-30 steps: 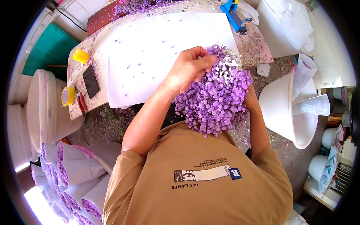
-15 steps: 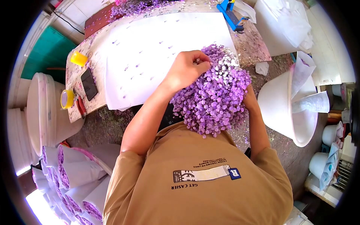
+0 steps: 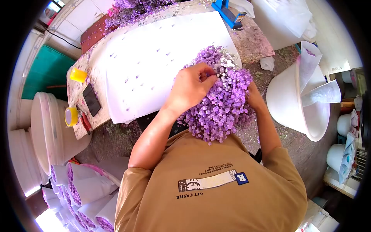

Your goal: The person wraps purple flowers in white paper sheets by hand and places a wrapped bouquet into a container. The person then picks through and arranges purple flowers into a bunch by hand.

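A full bunch of small purple flowers (image 3: 222, 104), with a patch of white ones near its top, is in front of my chest. My left hand (image 3: 193, 87) is at the upper left of the blooms, its fingers bent and pinched together at the flowers; what lies between the fingertips is too small to make out. At the right side of the bunch, my right hand (image 3: 254, 96) grips it, with the fingers partly hidden behind the blossoms. White paper (image 3: 143, 69) sprinkled with petals lies just beyond the bunch.
On the table (image 3: 253, 42) are a blue tape dispenser (image 3: 230, 15), a phone (image 3: 91, 99), yellow tape rolls (image 3: 78, 75) and red-handled pliers (image 3: 85, 122). Purple flowers (image 3: 135, 11) lie at the back. A white tub (image 3: 284, 98) stands right; wrapped bouquets (image 3: 89, 189) are lower left.
My left hand has moved down from the top of the bunch, its fingers still closed. The right hand keeps its hold. The camera view has shifted slightly.
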Demonstrator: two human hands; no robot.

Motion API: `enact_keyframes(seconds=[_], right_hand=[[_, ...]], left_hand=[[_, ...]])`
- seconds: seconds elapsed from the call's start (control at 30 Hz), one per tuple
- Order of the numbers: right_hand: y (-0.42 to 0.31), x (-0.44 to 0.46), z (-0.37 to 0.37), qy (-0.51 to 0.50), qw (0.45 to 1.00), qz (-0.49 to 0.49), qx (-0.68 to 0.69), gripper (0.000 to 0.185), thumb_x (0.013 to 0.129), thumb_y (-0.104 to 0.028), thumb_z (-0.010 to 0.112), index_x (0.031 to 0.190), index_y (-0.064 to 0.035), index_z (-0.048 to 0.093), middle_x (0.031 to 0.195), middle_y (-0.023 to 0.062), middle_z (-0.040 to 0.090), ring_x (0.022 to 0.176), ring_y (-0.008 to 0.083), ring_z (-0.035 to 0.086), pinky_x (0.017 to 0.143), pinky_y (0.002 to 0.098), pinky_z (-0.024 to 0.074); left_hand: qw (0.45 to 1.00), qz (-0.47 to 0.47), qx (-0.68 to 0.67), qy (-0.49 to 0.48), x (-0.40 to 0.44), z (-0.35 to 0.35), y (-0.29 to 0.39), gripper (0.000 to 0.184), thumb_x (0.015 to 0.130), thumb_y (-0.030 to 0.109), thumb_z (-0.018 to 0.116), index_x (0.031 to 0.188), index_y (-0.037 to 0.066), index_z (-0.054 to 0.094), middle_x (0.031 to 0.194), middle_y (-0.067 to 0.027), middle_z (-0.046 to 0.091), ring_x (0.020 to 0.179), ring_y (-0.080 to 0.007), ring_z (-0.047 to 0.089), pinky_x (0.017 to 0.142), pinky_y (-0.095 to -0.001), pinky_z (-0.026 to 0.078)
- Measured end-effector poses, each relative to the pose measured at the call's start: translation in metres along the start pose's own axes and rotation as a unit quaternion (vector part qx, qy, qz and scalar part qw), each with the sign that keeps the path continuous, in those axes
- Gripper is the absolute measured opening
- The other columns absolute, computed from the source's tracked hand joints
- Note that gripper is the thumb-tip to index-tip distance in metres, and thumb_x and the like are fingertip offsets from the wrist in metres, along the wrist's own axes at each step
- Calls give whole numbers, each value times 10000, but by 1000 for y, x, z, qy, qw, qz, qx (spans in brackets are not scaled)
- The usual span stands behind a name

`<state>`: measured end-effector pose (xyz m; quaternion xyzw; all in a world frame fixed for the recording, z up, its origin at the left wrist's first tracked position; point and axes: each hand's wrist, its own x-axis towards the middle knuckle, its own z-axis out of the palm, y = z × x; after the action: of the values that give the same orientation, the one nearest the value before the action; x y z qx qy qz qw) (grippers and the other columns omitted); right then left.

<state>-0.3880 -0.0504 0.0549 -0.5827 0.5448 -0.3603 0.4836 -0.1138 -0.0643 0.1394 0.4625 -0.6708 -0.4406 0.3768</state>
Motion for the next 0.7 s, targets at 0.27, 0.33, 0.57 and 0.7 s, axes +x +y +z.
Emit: enact_keyframes(seconds=[0.27,0.33,0.57,0.7], right_hand=[[0,-5,-7,-3,999,-33,-29,657,800,-52,664,1430,22,491,1407,125,579,1319,233,500,1154,364,338],[6,-6,-16,-12,996,-19,-81,636,852,-117,707,1436,14,492,1405,115,581,1302,219,511,1136,357,359],[22,-11,-47,-87,995,-45,10,788,849,-422,783,1429,26,494,1390,94,587,1266,204,539,1097,359,398],[24,-9,-49,-116,993,-10,-1,809,737,-146,859,1428,19,473,1360,106,605,1251,210,549,1102,365,399]], left_hand=[[984,-35,-176,15,-44,-37,2,50,954,51,649,986,13,644,840,17,599,737,-59,491,644,-239,401],[982,-140,-128,15,-67,-69,-15,85,977,77,600,939,14,642,785,22,564,750,-54,470,660,-236,392],[935,-59,320,-142,-135,-63,-69,421,863,348,729,1153,44,696,1198,-153,680,1200,-356,581,1035,-491,408],[943,-88,294,-126,-113,-27,-81,513,880,394,704,1246,39,645,1237,-187,656,1205,-370,581,1024,-499,429]])
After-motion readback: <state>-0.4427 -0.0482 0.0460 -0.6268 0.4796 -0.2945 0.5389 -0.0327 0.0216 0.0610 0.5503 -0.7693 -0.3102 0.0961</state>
